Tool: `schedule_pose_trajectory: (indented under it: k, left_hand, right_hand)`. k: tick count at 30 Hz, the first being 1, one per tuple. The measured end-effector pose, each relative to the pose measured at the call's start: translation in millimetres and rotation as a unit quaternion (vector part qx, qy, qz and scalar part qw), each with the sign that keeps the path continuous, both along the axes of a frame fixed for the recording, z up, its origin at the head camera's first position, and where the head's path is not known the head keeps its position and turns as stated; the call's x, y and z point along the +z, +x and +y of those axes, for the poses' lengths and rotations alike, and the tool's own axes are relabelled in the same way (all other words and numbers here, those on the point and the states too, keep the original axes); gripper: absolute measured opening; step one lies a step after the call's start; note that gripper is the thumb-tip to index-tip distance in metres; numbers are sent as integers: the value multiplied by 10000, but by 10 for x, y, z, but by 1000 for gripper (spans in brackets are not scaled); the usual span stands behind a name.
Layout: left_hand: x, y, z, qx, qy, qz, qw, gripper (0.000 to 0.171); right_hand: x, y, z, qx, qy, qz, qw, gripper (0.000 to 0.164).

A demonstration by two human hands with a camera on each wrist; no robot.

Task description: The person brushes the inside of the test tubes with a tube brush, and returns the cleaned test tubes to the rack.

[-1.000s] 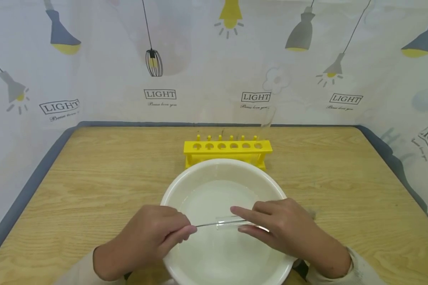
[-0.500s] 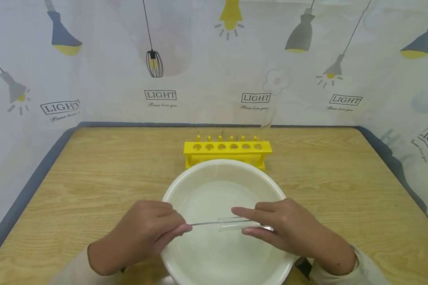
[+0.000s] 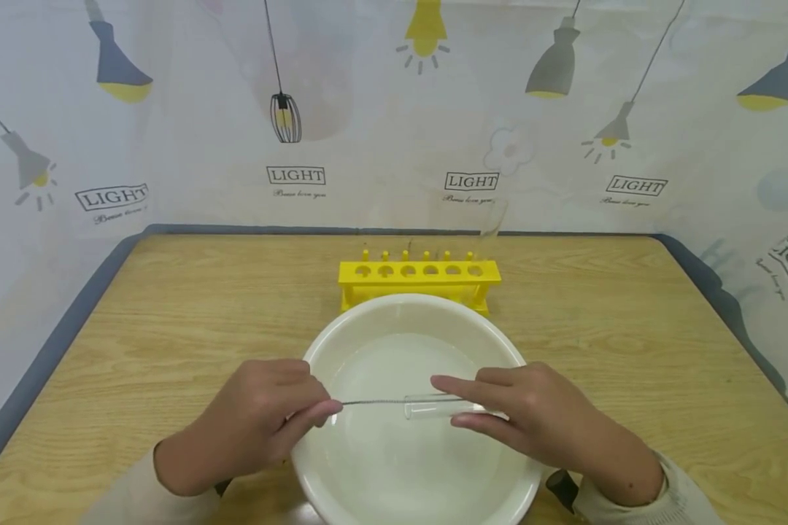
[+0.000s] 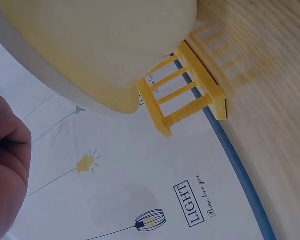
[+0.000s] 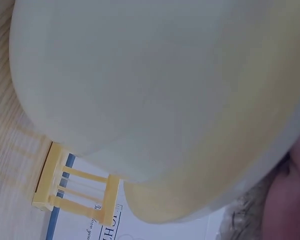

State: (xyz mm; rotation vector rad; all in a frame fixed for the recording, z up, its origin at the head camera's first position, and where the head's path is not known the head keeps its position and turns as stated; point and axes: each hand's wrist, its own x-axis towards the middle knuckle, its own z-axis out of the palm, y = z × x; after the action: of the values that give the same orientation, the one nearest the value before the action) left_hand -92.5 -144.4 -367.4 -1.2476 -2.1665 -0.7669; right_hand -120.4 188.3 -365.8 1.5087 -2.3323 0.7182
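Observation:
Over the white basin (image 3: 407, 467), my left hand (image 3: 263, 415) pinches the twisted wire handle of a test tube brush (image 3: 374, 402) between thumb and fingers. The wire runs into the mouth of a clear glass test tube (image 3: 427, 408), which lies nearly level and points left. My right hand (image 3: 538, 415) holds this tube between thumb and fingers; its far part is hidden by the hand. Dark bristles (image 5: 242, 220) show beside the right hand in the right wrist view. In the left wrist view, only the curled edge of the left hand appears.
A yellow test tube rack (image 3: 420, 272) stands just behind the basin, with a clear tube (image 3: 492, 219) upright at its right end. The basin holds clear liquid. A dark cylindrical piece (image 3: 561, 487) is beside the right wrist. Wood-grain table (image 3: 171, 313) meets a printed cloth backdrop.
My left hand has moved left and slightly up, drawing more of the brush wire out of the tube. My right hand and the tube have shifted slightly right.

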Motion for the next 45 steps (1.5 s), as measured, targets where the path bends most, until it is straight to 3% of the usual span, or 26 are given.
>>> schedule_pose_trajectory:
  k: [4, 9, 14, 19, 25, 32, 36, 45]
  left_hand:
    - [-13, -21, -30, -178, 169, -468, 9986, 41]
    - [8, -40, -100, -391, 459, -1241, 9904, 33]
    - [42, -35, -155, -270, 562, -2131, 9750, 37]
    - [53, -27, -176, -228, 732, -2778, 9576, 40]
    - [64, -8, -202, -434, 1025, -3348, 9357, 38]
    - [80, -24, -216, -141, 1173, -3742, 9198, 39]
    - [101, -27, -220, -41, 1203, -3697, 9213, 38]
    - [113, -29, -239, 179, 981, -3110, 9452, 37]
  right_hand:
    - [0, -4, -13, -99, -85, 339, 9993, 38]
    - [-7, -17, -3, -325, -99, 717, 9968, 39]
    - [-13, -43, -11, -428, -216, 1160, 9921, 39]
    - [-5, -65, -46, -529, -548, 1963, 9776, 37]
    - [42, -55, -58, -741, -660, 2271, 9688, 35]
    - [77, -80, -64, -651, -883, 2416, 9642, 31]
    - [46, -85, -43, -712, -841, 2174, 9698, 33]
    - [-6, -91, 23, -713, -512, 1325, 9873, 36]
